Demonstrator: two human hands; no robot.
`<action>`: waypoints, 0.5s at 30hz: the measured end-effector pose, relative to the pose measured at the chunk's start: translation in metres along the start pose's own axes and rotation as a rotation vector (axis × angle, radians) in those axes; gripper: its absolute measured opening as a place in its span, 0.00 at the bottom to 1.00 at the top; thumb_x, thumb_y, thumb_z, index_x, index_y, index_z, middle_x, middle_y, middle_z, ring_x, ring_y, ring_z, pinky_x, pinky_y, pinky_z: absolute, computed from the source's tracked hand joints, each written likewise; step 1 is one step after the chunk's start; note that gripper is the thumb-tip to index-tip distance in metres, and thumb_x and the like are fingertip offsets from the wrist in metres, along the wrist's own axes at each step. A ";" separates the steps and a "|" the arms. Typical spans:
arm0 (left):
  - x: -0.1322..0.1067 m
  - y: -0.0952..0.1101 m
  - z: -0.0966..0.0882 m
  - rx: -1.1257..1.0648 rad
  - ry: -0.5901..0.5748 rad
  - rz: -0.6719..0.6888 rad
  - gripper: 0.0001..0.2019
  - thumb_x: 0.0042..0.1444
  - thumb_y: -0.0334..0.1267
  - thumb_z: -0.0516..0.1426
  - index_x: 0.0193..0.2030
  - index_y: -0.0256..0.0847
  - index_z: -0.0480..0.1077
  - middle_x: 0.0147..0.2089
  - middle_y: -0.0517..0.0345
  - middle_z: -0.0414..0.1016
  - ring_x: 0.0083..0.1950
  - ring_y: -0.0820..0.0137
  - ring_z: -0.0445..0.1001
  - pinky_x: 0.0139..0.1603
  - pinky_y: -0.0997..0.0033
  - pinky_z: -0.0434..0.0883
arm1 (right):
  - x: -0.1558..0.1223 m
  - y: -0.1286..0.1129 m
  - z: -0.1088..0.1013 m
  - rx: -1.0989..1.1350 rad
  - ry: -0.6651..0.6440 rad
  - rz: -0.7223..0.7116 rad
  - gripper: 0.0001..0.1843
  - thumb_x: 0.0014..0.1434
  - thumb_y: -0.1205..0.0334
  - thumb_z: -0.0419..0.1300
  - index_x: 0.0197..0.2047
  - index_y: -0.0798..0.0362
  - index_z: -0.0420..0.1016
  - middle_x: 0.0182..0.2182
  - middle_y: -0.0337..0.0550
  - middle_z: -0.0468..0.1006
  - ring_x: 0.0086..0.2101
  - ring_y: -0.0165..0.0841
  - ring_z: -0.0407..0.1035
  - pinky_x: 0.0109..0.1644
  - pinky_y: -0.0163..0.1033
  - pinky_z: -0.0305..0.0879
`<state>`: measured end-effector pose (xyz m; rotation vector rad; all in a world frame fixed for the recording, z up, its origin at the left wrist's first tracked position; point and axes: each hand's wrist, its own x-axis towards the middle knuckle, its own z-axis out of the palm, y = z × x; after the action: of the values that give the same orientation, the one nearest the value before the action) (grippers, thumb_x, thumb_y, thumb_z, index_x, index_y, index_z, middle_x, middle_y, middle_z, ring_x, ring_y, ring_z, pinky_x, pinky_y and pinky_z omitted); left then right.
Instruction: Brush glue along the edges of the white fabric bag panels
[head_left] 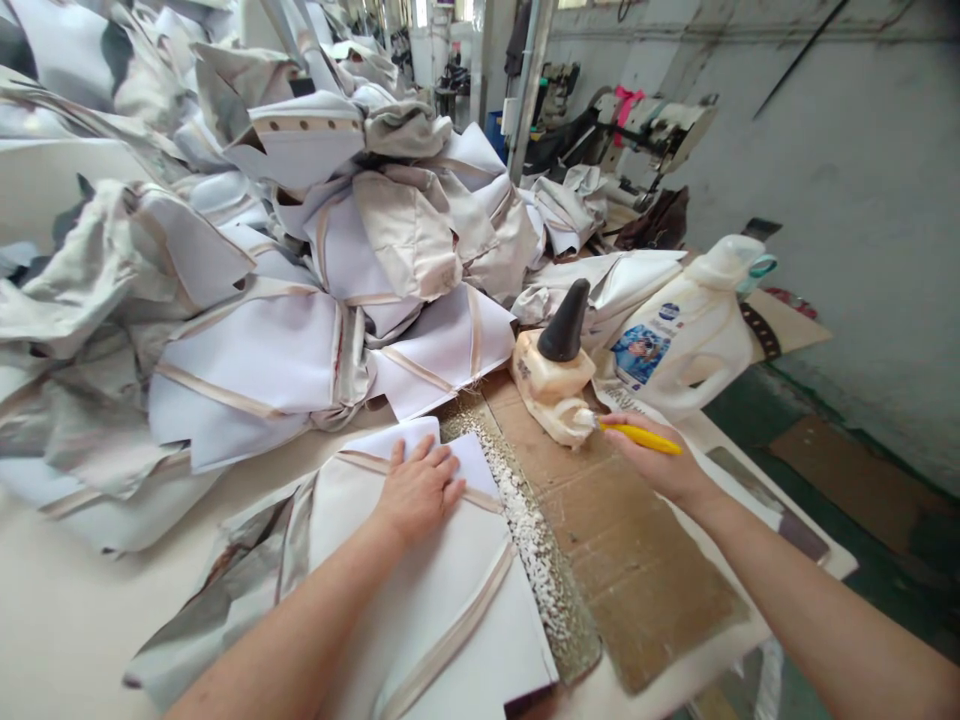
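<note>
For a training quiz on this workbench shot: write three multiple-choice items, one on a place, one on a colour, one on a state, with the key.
1. Where does the left hand rest?
A. on the big white jug
B. flat on the white fabric piece in front of the person
C. on the sewing machine

2. What colour is the handle of the brush in the right hand?
A. yellow
B. red
C. blue

3. How does the small glue container with the dark cone top stand?
A. upside down
B. lying under the fabric pile
C. on the brown cardboard, with the brush tip at its side

Key: 1 B, the palm lies spread on the white fabric piece. 2 A, the handle between the fingers is plainly yellow. 3 C, it sits on the brown cardboard and the brush's pale tip touches its lower side.
</note>
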<state>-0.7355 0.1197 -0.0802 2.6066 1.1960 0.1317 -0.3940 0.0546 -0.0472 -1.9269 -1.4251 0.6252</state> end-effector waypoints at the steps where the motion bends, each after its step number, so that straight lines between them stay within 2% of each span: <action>1: -0.001 0.000 0.001 -0.003 0.002 -0.003 0.14 0.61 0.45 0.46 0.49 0.49 0.67 0.55 0.58 0.68 0.63 0.57 0.53 0.61 0.41 0.40 | -0.003 -0.002 -0.001 -0.022 -0.065 -0.082 0.14 0.53 0.54 0.55 0.39 0.51 0.74 0.36 0.43 0.76 0.38 0.39 0.69 0.43 0.41 0.63; 4: -0.003 -0.001 0.002 -0.015 0.010 -0.018 0.16 0.61 0.46 0.46 0.52 0.49 0.65 0.58 0.59 0.66 0.64 0.58 0.51 0.63 0.42 0.38 | -0.014 -0.005 -0.003 -0.089 -0.299 -0.281 0.14 0.54 0.56 0.53 0.40 0.50 0.75 0.34 0.44 0.74 0.36 0.40 0.68 0.42 0.42 0.63; 6: -0.004 0.000 0.003 -0.023 0.008 -0.020 0.16 0.61 0.46 0.46 0.52 0.49 0.65 0.58 0.59 0.65 0.64 0.58 0.50 0.63 0.43 0.36 | -0.018 -0.005 -0.004 -0.113 -0.351 -0.312 0.14 0.53 0.57 0.54 0.40 0.50 0.76 0.32 0.44 0.74 0.35 0.40 0.69 0.40 0.42 0.63; 7: -0.005 0.000 0.004 -0.025 0.009 -0.019 0.16 0.61 0.46 0.46 0.52 0.49 0.65 0.58 0.59 0.65 0.65 0.58 0.50 0.64 0.43 0.36 | -0.018 -0.004 -0.003 -0.107 -0.316 -0.285 0.13 0.53 0.56 0.55 0.40 0.50 0.76 0.33 0.45 0.75 0.36 0.40 0.69 0.41 0.42 0.62; 9: -0.005 0.001 0.004 -0.026 0.012 -0.013 0.16 0.61 0.46 0.46 0.52 0.48 0.65 0.57 0.58 0.66 0.65 0.58 0.50 0.63 0.43 0.35 | -0.016 0.000 0.000 -0.039 -0.161 -0.145 0.14 0.53 0.54 0.56 0.40 0.50 0.74 0.35 0.45 0.75 0.38 0.41 0.69 0.43 0.42 0.63; 11: -0.006 0.001 0.004 -0.026 0.019 -0.015 0.15 0.61 0.46 0.46 0.51 0.48 0.66 0.56 0.58 0.66 0.65 0.59 0.50 0.63 0.42 0.36 | -0.012 0.003 0.002 0.064 0.005 0.063 0.17 0.52 0.51 0.56 0.41 0.53 0.72 0.33 0.46 0.76 0.36 0.42 0.70 0.41 0.43 0.65; 13: -0.006 0.001 0.005 -0.027 0.028 -0.018 0.15 0.61 0.46 0.46 0.51 0.49 0.65 0.56 0.59 0.67 0.65 0.59 0.50 0.64 0.42 0.36 | -0.007 0.002 0.004 0.067 0.105 0.218 0.16 0.51 0.51 0.56 0.38 0.54 0.71 0.27 0.45 0.76 0.31 0.41 0.70 0.36 0.43 0.65; 15: -0.007 0.000 0.007 -0.028 0.040 -0.021 0.15 0.60 0.46 0.46 0.51 0.50 0.65 0.56 0.59 0.66 0.65 0.59 0.50 0.64 0.42 0.38 | -0.003 -0.005 0.008 -0.015 0.172 0.254 0.13 0.50 0.52 0.57 0.33 0.53 0.71 0.24 0.44 0.74 0.28 0.40 0.70 0.34 0.42 0.64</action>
<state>-0.7383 0.1132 -0.0863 2.5782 1.2250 0.1967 -0.4037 0.0540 -0.0483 -2.1371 -1.0925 0.5476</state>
